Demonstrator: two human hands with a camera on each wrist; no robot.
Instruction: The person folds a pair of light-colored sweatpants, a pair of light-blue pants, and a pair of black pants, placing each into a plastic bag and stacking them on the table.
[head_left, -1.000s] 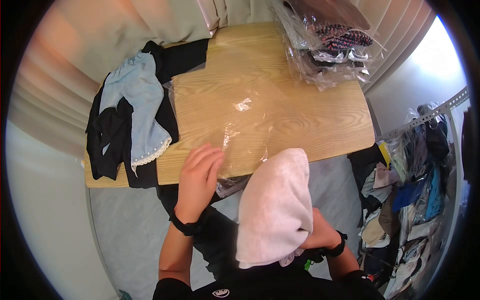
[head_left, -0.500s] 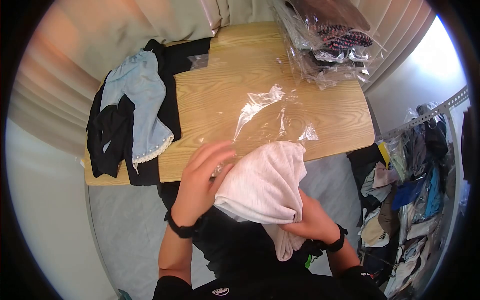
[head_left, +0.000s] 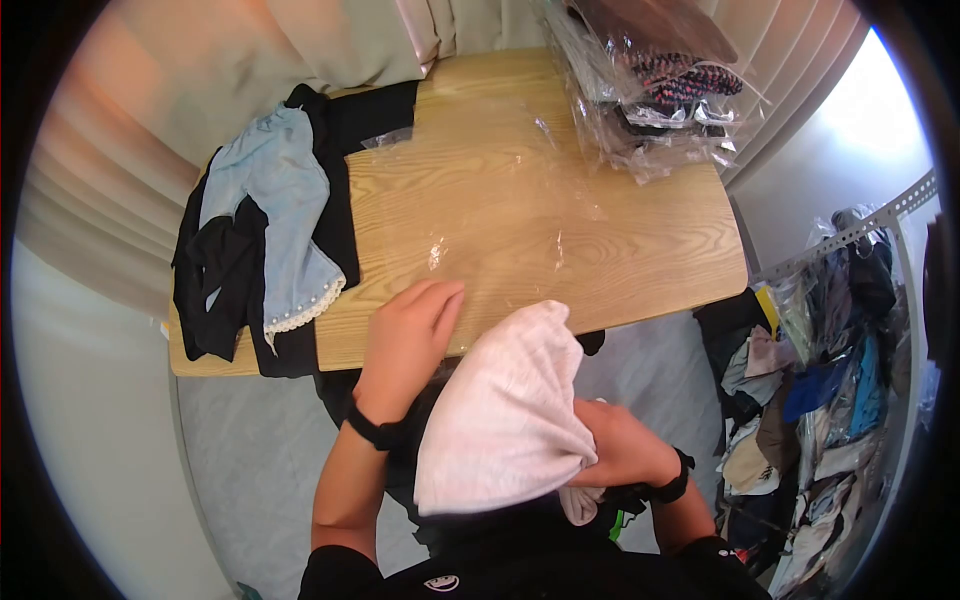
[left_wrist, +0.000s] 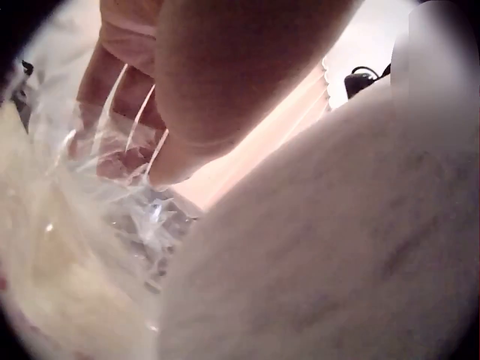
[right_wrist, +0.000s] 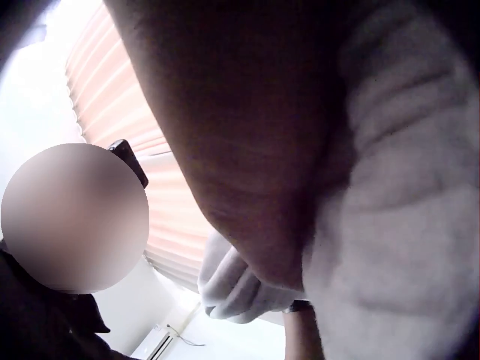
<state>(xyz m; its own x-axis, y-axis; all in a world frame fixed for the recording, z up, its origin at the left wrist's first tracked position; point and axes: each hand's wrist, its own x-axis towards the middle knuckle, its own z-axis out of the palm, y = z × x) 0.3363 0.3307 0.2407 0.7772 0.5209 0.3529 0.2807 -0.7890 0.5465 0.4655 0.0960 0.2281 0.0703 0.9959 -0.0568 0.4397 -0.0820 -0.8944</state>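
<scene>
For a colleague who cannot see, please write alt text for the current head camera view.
A person's right hand grips a bunched pale pink cloth; the left hand is beside it, at the near edge of a wooden table. Light blue trousers and black clothing lie on the left, plastic-bagged garments at the far right.

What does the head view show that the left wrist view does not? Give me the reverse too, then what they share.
Head only: the light blue garment, the bagged stack and the right hand.
Left wrist only: a small black object and fingers seen through plastic.
Both: the left hand, pale cloth and clear plastic.
</scene>
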